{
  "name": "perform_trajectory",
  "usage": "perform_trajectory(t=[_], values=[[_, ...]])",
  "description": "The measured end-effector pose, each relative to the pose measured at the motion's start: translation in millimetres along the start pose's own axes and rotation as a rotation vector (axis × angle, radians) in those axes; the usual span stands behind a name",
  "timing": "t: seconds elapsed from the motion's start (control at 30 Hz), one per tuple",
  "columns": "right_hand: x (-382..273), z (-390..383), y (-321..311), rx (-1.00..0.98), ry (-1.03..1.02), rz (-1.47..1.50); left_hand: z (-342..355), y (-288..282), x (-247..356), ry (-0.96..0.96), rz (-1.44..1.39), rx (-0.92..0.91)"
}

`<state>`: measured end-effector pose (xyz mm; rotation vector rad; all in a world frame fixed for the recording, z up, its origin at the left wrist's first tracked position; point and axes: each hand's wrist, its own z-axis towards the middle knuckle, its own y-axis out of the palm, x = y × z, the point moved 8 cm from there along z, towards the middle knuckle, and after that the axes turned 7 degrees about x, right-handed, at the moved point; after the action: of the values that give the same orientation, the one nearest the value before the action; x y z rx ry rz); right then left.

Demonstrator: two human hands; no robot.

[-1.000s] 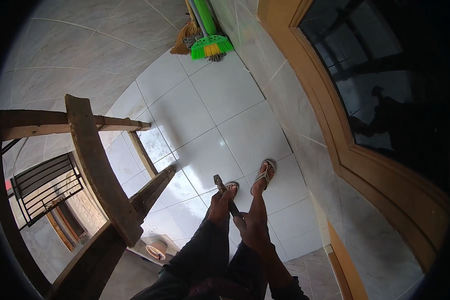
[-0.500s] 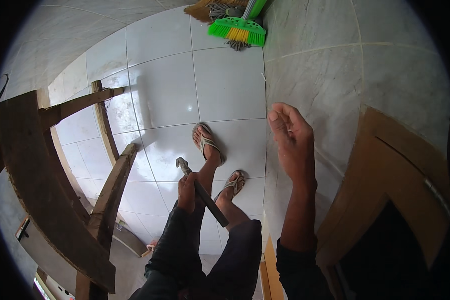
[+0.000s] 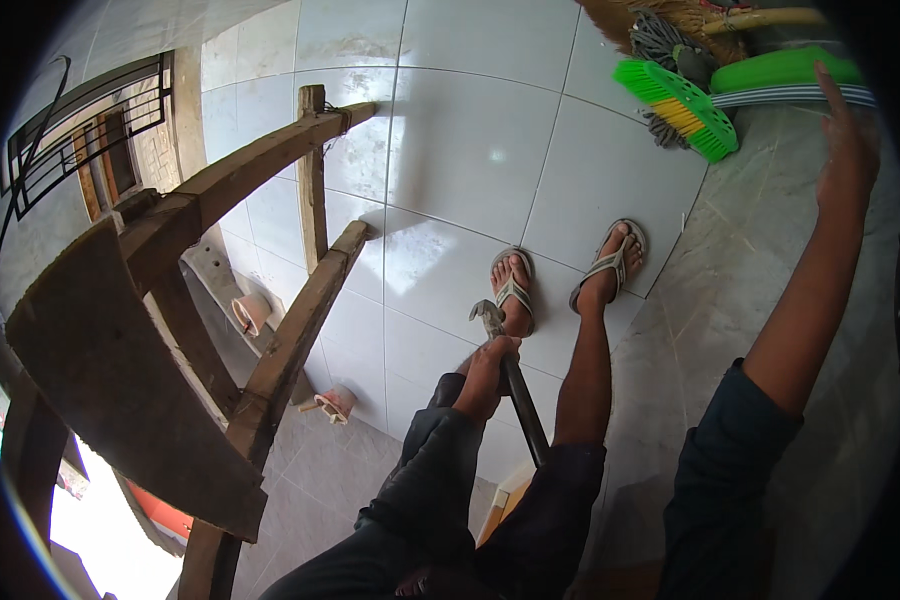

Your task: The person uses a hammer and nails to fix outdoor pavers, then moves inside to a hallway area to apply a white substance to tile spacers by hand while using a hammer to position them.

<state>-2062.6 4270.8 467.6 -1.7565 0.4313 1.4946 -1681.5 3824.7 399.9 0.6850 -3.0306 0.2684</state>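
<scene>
My left hand [image 3: 483, 378] is wrapped round a hammer [image 3: 526, 412], close below its grey metal head. The dark handle slants down past my knees. My right hand [image 3: 848, 155] is stretched out at the far right, fingers extended, with nothing seen in it. It is up against the grey marbled wall [image 3: 760, 225] or just off it; I cannot tell which. Close by the right hand are a green and yellow broom head [image 3: 678, 108], a grey mop [image 3: 670, 38] and a green rounded thing [image 3: 785, 70].
A rough wooden frame [image 3: 310, 310] with a wide dark board [image 3: 130, 385] stands at my left. Beyond it are a barred window [image 3: 90, 140] and two small pinkish buckets [image 3: 252, 312]. My sandalled feet [image 3: 610, 262] stand on white floor tiles [image 3: 470, 150].
My view has turned to the right. The right hand has swung up and right, its fingers straightening from a curl. The left hand still holds the hammer.
</scene>
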Motion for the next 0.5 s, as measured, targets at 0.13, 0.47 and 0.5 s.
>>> perform_trajectory(t=[0.13,0.47,0.5], values=[[51,47,-3,0.038,0.023,-0.148,-4,9,-19,-0.048,0.162,0.074],[-35,-71,-16,0.198,0.028,0.336,-10,31,-24,0.019,0.199,0.063],[-36,-79,-25,0.219,0.011,0.329,-7,30,-22,0.038,0.227,0.076]])
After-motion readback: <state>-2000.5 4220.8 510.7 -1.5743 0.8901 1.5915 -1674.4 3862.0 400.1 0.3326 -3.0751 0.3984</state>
